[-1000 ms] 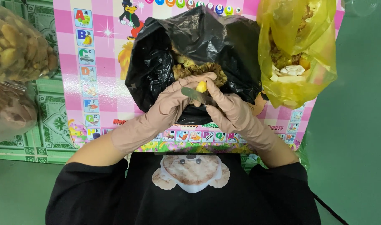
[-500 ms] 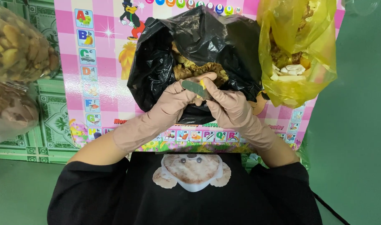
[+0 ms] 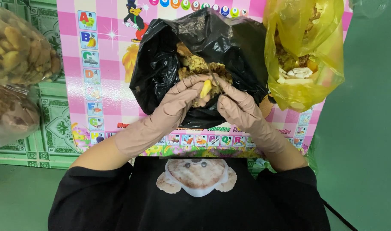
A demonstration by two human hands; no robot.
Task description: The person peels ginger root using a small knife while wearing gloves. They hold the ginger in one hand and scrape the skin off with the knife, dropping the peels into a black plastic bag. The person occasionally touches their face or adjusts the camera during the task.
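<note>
Where black bag (image 3: pixel 161 72) gapes, yellow bag (image 3: pixel 304 51) beside

The scene is brightly and evenly lit, with soft light that casts hardly any hard shadow. The black plastic bag (image 3: pixel 204 64) shows small white glints along its creases, and its inner folds stay dark with little detail. The yellow plastic bag (image 3: pixel 306 55) glows, light passing through its thin film. Two clear bags of nuts (image 3: pixel 16 47) at the left edge look large, soft and slightly out of focus. The centre is sharp; the gloved fingers (image 3: pixel 195 85) show no motion blur.
</note>
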